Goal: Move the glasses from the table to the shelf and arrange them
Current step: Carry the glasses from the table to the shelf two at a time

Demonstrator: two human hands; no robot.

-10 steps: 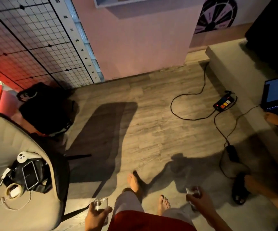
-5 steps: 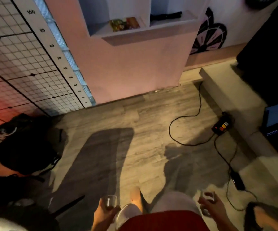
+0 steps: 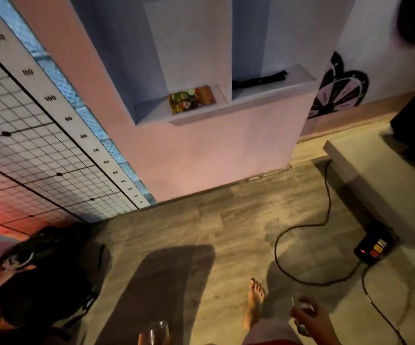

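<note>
At the bottom edge, my left hand [image 3: 144, 340] grips a small clear glass [image 3: 159, 331] held upright; only the fingertips show. To the right, my right hand [image 3: 312, 319] is closed around a second clear glass [image 3: 301, 310], blurred by motion. The shelf [image 3: 196, 115] is a white recess in the pink wall ahead, with two compartments. The table is out of view.
A colourful flat packet [image 3: 191, 99] lies in the left compartment, a black object [image 3: 261, 80] in the right. A black cable [image 3: 301, 245] and a power strip [image 3: 373, 247] lie on the floor at right. A black bag [image 3: 47, 270] sits at left. A raised platform [image 3: 380, 175] stands at right.
The view has tilted up and moved toward the wall, so the shelf is larger and lower in frame. Both hands still carry their glasses; my bare foot has stepped forward.
</note>
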